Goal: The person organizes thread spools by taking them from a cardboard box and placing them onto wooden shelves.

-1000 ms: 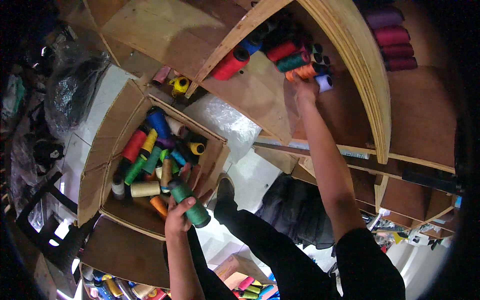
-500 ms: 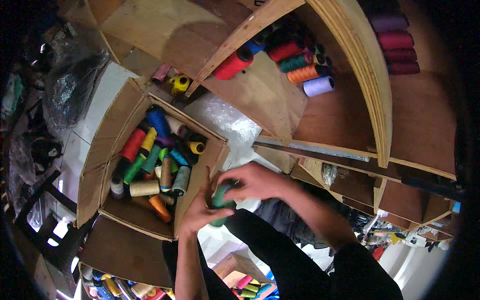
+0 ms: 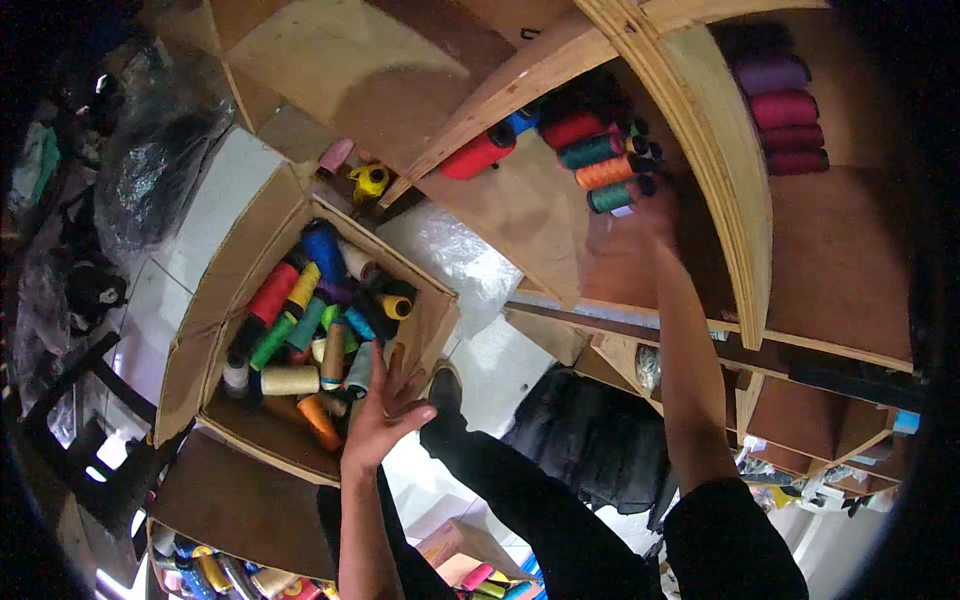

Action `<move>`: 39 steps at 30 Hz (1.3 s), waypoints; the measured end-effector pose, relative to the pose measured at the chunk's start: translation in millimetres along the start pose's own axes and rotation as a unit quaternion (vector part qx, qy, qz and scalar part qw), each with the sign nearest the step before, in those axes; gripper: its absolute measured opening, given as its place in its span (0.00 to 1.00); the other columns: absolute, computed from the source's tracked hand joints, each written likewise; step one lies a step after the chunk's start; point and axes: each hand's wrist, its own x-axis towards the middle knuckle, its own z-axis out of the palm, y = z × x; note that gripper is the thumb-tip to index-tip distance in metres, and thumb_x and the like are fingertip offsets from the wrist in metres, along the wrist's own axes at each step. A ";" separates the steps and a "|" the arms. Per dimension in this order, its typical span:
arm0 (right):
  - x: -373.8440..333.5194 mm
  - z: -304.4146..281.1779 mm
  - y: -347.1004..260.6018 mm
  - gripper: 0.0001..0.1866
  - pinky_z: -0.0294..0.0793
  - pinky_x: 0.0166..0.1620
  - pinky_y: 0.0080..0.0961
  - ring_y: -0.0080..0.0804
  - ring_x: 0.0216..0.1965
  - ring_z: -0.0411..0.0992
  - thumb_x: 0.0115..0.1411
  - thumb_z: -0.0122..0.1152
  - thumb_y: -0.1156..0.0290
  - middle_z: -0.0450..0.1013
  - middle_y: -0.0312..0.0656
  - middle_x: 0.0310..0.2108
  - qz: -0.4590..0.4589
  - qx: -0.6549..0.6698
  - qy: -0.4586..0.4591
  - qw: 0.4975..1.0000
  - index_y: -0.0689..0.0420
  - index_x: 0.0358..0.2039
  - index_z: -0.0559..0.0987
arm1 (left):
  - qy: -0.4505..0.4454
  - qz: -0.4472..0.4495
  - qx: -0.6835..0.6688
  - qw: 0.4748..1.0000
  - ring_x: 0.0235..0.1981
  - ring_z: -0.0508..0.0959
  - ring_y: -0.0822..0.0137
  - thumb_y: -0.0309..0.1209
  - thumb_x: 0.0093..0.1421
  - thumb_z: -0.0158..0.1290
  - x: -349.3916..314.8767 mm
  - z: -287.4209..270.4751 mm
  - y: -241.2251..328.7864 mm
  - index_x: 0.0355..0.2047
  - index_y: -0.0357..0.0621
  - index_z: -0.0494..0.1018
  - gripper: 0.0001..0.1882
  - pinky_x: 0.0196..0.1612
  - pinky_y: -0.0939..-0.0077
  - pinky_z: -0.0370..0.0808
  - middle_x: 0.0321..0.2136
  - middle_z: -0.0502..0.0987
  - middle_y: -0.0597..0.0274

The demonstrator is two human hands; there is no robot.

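Observation:
My right hand (image 3: 655, 212) reaches into a wooden shelf compartment, somewhat blurred. Its fingers are at the end of a green thread spool (image 3: 608, 197), which lies over a lavender spool (image 3: 622, 211) and mostly hides it. Right beside are an orange spool (image 3: 603, 172) and a teal spool (image 3: 590, 150), lying on their sides in a stack. My left hand (image 3: 385, 415) holds nothing; its fingers are spread at the right wall of a cardboard box (image 3: 405, 270). Inside that box lie many-coloured spools, among them a cream one (image 3: 289, 380) and a grey one (image 3: 359, 370) close to my fingertips.
A thick curved plywood divider (image 3: 715, 170) separates my right hand from purple and magenta spools (image 3: 785, 108). A red spool (image 3: 478, 156) lies in the compartment's left part. Clear plastic (image 3: 450, 250) sits between box and shelf. Another box of spools (image 3: 230, 575) stands at lower left.
The green spool has gone from between my two hands to the shelf stack, carried by my right hand. My left hand has stayed near the box, its fingers now spread.

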 end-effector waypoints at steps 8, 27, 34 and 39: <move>-24.0 -47.1 -83.2 0.25 0.73 0.41 0.34 0.37 0.37 0.74 0.53 0.60 0.60 0.74 0.46 0.40 0.004 -0.041 -0.064 0.997 0.55 0.50 0.68 | 0.040 -0.094 0.168 0.980 0.53 0.68 0.63 0.31 0.53 0.57 -11.2 -23.4 -10.5 0.60 0.35 0.52 0.37 0.54 0.75 0.64 0.55 0.63 0.51; -368.8 213.9 -444.6 0.25 0.68 0.45 0.39 0.48 0.40 0.71 0.45 0.60 0.63 0.72 0.52 0.40 -0.284 0.006 -0.444 0.850 0.56 0.46 0.73 | 0.564 0.039 -0.221 0.795 0.33 0.73 0.68 0.31 0.57 0.48 -41.6 -80.8 18.2 0.42 0.39 0.65 0.14 0.34 0.75 0.71 0.37 0.71 0.58; -261.0 56.0 -482.5 0.28 0.69 0.45 0.39 0.47 0.42 0.71 0.40 0.66 0.66 0.73 0.50 0.38 -0.152 0.175 -0.570 0.788 0.57 0.44 0.72 | 0.499 0.110 0.221 0.830 0.48 0.69 0.56 0.32 0.50 0.54 -61.6 -99.1 11.6 0.52 0.43 0.60 0.28 0.51 0.54 0.62 0.46 0.69 0.54; -223.7 41.0 -433.4 0.29 0.70 0.46 0.29 0.36 0.45 0.70 0.44 0.67 0.68 0.73 0.46 0.41 -0.167 0.344 -0.705 0.598 0.62 0.48 0.70 | 0.246 -0.033 0.551 0.797 0.45 0.72 0.44 0.37 0.43 0.59 -66.1 -61.0 48.8 0.54 0.48 0.59 0.36 0.52 0.38 0.53 0.48 0.70 0.52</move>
